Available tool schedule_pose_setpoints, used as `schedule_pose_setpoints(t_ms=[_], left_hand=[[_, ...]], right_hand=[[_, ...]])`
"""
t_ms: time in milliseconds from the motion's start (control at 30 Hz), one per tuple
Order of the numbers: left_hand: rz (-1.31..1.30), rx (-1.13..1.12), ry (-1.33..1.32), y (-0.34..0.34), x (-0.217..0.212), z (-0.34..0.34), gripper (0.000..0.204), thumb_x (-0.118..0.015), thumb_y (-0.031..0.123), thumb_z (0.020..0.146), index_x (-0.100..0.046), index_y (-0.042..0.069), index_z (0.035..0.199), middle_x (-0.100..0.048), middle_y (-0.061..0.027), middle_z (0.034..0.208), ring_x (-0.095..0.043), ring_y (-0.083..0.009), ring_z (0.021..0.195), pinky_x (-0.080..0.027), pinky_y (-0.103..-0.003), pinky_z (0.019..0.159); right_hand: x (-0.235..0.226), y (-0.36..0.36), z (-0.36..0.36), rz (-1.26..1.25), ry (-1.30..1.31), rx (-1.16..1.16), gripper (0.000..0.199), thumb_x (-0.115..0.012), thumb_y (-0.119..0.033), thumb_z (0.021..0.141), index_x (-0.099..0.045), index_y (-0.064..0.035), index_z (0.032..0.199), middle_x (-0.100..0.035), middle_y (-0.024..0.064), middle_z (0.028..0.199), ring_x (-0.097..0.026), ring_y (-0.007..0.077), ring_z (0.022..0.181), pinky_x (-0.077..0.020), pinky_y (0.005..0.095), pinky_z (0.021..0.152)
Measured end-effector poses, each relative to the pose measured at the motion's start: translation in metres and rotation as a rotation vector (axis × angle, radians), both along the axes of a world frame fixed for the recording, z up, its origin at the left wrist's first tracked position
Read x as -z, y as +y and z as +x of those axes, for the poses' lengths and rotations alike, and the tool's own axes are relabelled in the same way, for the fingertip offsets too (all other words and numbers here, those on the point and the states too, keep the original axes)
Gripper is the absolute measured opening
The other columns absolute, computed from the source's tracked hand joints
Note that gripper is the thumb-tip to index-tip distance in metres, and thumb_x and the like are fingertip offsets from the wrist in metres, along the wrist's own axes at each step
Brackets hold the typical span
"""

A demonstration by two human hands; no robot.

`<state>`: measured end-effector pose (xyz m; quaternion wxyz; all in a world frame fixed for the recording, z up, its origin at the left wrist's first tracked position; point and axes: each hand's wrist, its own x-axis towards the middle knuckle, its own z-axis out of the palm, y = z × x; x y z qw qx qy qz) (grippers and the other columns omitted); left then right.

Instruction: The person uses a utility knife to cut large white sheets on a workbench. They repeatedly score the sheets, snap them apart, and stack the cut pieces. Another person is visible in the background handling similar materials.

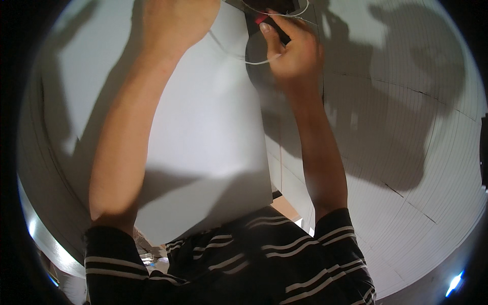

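Note:
A thin white wire (259, 63) loops in a curve into my right hand (300, 53), and a stretch of it arcs past the fingertips at the top edge. My right thumb and index finger are closed in a pinch on the wire. Right by those fingertips shows a small red piece (261, 19), against a dark object (277, 5) that the top of the picture cuts off. My left hand (183, 20) is up at the top edge, over a large white panel (203, 127). Its fingers lie outside the picture, so their hold is hidden.
The white panel stretches from the top edge down to my striped black clothing (244, 254). On the right lies a pale surface with fine lines (386, 132), crossed by shadows. A shiny metal edge (61, 254) curves at lower left, near small clutter (150, 258).

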<state>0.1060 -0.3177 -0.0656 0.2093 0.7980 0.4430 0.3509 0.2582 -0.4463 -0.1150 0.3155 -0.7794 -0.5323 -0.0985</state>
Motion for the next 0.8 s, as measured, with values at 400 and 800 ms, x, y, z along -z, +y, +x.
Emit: schedule_pose_setpoints(t_ms=[400, 800], left_hand=[[0.073, 0.021, 0.029, 0.015, 0.023, 0.003, 0.05, -0.061, 0.019, 0.096, -0.051, 0.0, 0.141, -0.061, -0.0293, 0.133, -0.057, -0.0441, 0.125, -0.044, -0.048, 0.11], [0.055, 0.051, -0.103, 0.019, 0.036, 0.013, 0.055, -0.062, 0.016, 0.094, -0.048, 0.002, 0.145, -0.054, -0.0364, 0.141, -0.047, -0.0507, 0.139, -0.032, -0.054, 0.121]], right_hand=[[-0.005, 0.074, 0.025, -0.027, -0.091, -0.021, 0.023, -0.074, -0.024, 0.091, -0.079, -0.0196, 0.114, -0.076, 0.0121, 0.1, -0.071, 0.0344, 0.081, -0.0547, 0.0397, 0.074], [0.0, 0.159, 0.054, 0.011, -0.004, 0.068, 0.028, -0.082, -0.036, 0.084, -0.082, -0.0229, 0.109, -0.078, 0.0109, 0.094, -0.074, 0.0325, 0.088, -0.0551, 0.0459, 0.077]])
